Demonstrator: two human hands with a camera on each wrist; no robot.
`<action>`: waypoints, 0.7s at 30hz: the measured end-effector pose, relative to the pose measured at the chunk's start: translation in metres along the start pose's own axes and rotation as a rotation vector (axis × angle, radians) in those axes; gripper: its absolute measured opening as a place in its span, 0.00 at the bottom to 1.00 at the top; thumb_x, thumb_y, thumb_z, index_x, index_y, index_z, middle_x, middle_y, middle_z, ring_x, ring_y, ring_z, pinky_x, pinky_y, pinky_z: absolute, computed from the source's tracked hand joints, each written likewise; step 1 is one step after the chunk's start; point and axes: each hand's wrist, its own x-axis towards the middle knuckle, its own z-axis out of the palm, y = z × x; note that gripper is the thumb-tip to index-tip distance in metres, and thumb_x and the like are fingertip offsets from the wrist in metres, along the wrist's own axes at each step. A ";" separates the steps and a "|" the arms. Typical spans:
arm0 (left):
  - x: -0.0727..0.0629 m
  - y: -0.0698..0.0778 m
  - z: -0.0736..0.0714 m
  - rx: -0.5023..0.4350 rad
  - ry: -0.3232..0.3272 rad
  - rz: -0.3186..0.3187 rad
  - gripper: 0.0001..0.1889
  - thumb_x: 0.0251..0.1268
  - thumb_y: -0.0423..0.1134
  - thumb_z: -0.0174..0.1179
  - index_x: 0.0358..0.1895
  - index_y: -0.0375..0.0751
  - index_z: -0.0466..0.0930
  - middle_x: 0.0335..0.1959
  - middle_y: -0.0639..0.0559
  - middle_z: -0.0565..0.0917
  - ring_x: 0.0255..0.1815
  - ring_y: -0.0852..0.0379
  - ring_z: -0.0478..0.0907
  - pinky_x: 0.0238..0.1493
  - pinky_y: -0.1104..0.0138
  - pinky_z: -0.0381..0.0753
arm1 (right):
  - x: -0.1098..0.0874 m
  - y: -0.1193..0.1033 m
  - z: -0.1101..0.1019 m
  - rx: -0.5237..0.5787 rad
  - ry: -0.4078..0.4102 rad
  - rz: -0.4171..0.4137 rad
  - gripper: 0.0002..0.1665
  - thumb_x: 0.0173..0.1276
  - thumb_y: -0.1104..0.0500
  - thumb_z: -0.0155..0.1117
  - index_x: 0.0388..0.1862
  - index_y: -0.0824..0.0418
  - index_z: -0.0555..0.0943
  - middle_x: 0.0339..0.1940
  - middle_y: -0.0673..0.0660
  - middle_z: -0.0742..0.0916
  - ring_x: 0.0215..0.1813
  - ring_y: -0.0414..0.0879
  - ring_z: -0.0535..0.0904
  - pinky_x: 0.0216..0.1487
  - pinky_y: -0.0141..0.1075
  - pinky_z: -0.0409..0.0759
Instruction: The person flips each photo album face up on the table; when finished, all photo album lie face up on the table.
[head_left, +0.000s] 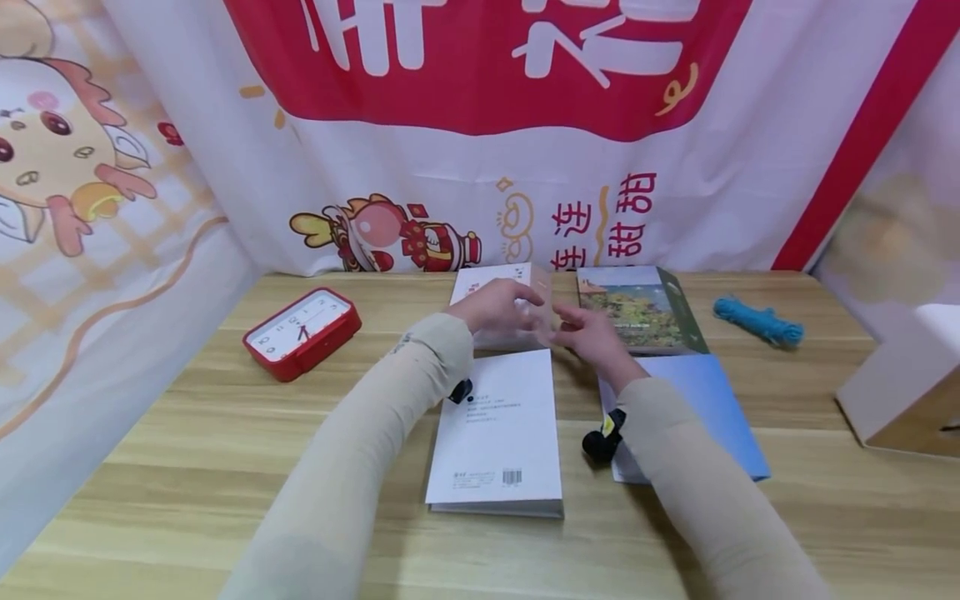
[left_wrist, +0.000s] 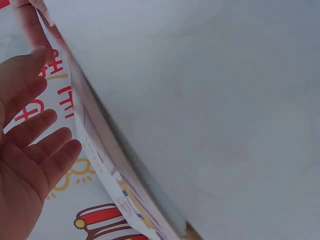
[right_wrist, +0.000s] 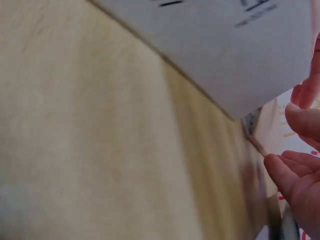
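A white book (head_left: 489, 277) with a pale pink strip down its right side lies at the back, partly hidden by both hands. Above its right half, my left hand (head_left: 498, 307) has its fingers loosely spread; in the left wrist view they stand beside the book's edge. My right hand (head_left: 592, 340) pinches the lower right edge of that book between thumb and fingers, blurred in the head view. In front lies another white book (head_left: 498, 433), back cover up with a barcode. Under my right forearm is a blue book (head_left: 697, 408).
Behind the blue book lies a book with a landscape cover (head_left: 630, 312). A red clock (head_left: 303, 333) rests at the left, a bundle of blue cord (head_left: 757, 321) at the back right. A white and wooden box (head_left: 911, 383) stands at the right edge; a printed curtain (head_left: 420, 158) hangs behind.
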 end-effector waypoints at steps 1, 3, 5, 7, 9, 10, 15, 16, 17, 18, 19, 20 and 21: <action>0.001 -0.001 0.001 -0.007 -0.007 -0.007 0.22 0.58 0.44 0.62 0.58 0.56 0.75 0.61 0.56 0.73 0.67 0.53 0.61 0.68 0.52 0.57 | 0.000 0.000 0.001 0.018 -0.003 0.013 0.34 0.64 0.64 0.61 0.69 0.53 0.65 0.69 0.55 0.69 0.68 0.53 0.64 0.65 0.46 0.67; 0.001 -0.003 0.002 -0.015 -0.016 -0.013 0.23 0.57 0.43 0.64 0.58 0.56 0.75 0.61 0.56 0.73 0.67 0.53 0.61 0.67 0.54 0.59 | 0.000 0.000 0.003 0.043 -0.001 0.039 0.35 0.63 0.66 0.61 0.68 0.53 0.65 0.69 0.56 0.69 0.69 0.52 0.64 0.65 0.45 0.67; 0.002 -0.005 0.004 -0.003 -0.012 -0.008 0.23 0.56 0.42 0.65 0.58 0.55 0.75 0.61 0.56 0.73 0.67 0.54 0.61 0.67 0.54 0.59 | 0.000 0.000 0.005 0.046 -0.002 0.045 0.35 0.63 0.67 0.60 0.68 0.53 0.65 0.69 0.56 0.69 0.69 0.51 0.64 0.65 0.44 0.68; 0.002 -0.007 0.005 0.013 -0.004 -0.006 0.25 0.55 0.41 0.65 0.58 0.56 0.75 0.62 0.56 0.73 0.67 0.54 0.61 0.67 0.55 0.60 | 0.000 0.001 0.006 0.038 -0.003 0.035 0.34 0.63 0.67 0.60 0.68 0.54 0.65 0.68 0.56 0.70 0.68 0.51 0.64 0.65 0.44 0.68; 0.001 -0.008 0.006 0.029 0.005 -0.007 0.25 0.54 0.41 0.66 0.58 0.56 0.75 0.62 0.57 0.73 0.67 0.54 0.62 0.67 0.56 0.61 | 0.000 0.002 0.007 0.025 -0.012 0.016 0.34 0.63 0.68 0.59 0.69 0.55 0.65 0.68 0.57 0.70 0.69 0.51 0.64 0.65 0.44 0.67; 0.001 -0.008 0.006 0.033 0.006 -0.011 0.26 0.54 0.41 0.66 0.58 0.56 0.75 0.62 0.57 0.72 0.67 0.54 0.62 0.67 0.56 0.61 | 0.000 0.003 0.007 0.018 -0.018 0.008 0.34 0.63 0.68 0.59 0.69 0.55 0.64 0.68 0.58 0.70 0.69 0.52 0.64 0.65 0.44 0.67; 0.002 -0.008 0.009 0.065 0.003 -0.016 0.26 0.52 0.41 0.67 0.58 0.58 0.75 0.62 0.57 0.73 0.67 0.54 0.61 0.67 0.56 0.61 | 0.000 0.005 0.010 0.008 -0.036 -0.011 0.36 0.61 0.72 0.58 0.68 0.56 0.65 0.67 0.56 0.72 0.67 0.50 0.66 0.64 0.43 0.68; 0.002 -0.008 0.009 0.071 0.000 -0.019 0.26 0.51 0.41 0.67 0.57 0.58 0.75 0.61 0.57 0.73 0.67 0.53 0.61 0.67 0.56 0.61 | 0.001 0.006 0.011 0.010 -0.038 -0.008 0.36 0.60 0.72 0.58 0.68 0.55 0.66 0.67 0.55 0.72 0.67 0.49 0.66 0.64 0.43 0.68; 0.003 -0.008 0.010 0.082 -0.001 -0.017 0.26 0.50 0.41 0.67 0.57 0.59 0.76 0.61 0.57 0.73 0.67 0.53 0.62 0.67 0.56 0.61 | 0.002 0.007 0.012 0.010 -0.037 -0.005 0.36 0.59 0.73 0.58 0.67 0.55 0.66 0.67 0.55 0.72 0.67 0.48 0.66 0.64 0.42 0.69; 0.003 -0.008 0.010 0.090 -0.004 -0.021 0.26 0.50 0.41 0.68 0.56 0.59 0.76 0.60 0.58 0.74 0.66 0.53 0.62 0.66 0.56 0.61 | 0.003 0.007 0.013 0.013 -0.036 -0.003 0.36 0.59 0.73 0.58 0.67 0.55 0.67 0.66 0.54 0.73 0.67 0.48 0.66 0.64 0.42 0.69; 0.004 -0.009 0.011 0.097 -0.005 -0.023 0.26 0.49 0.41 0.68 0.55 0.59 0.77 0.59 0.58 0.74 0.66 0.53 0.62 0.66 0.56 0.61 | 0.003 0.008 0.014 0.008 -0.029 -0.001 0.36 0.59 0.73 0.58 0.67 0.54 0.67 0.66 0.53 0.73 0.67 0.47 0.66 0.64 0.42 0.69; 0.004 -0.008 0.011 0.102 -0.006 -0.022 0.25 0.49 0.41 0.68 0.55 0.58 0.77 0.58 0.58 0.75 0.65 0.53 0.63 0.66 0.55 0.61 | 0.004 0.009 0.015 0.000 -0.020 -0.003 0.36 0.58 0.73 0.59 0.66 0.54 0.68 0.65 0.53 0.74 0.67 0.47 0.66 0.64 0.42 0.69; 0.005 -0.008 0.011 0.106 -0.006 -0.020 0.25 0.48 0.41 0.69 0.54 0.58 0.78 0.58 0.57 0.75 0.65 0.53 0.63 0.66 0.55 0.61 | 0.005 0.010 0.016 -0.010 -0.013 -0.009 0.35 0.58 0.73 0.59 0.65 0.54 0.69 0.65 0.53 0.74 0.67 0.47 0.67 0.64 0.42 0.69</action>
